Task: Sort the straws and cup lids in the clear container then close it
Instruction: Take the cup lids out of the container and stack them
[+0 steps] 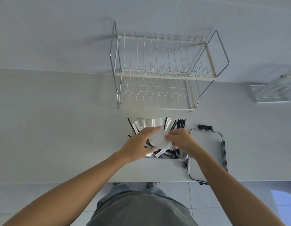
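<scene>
1. While a two-tier rack (159, 74) stands behind the container (182, 158) on the tabletop (60, 128), the container's lid (206, 149) lies just right of it, off.
2. Black straws (181, 123) run lengthwise, front to back, along the container's right side; others slant out at the left.
3. White cup lids (159, 139) sit over the middle, held between both hands.
4. Left hand (138, 144) fingers curl round the stack; right hand (180, 141) fingers pinch its edge.
</scene>
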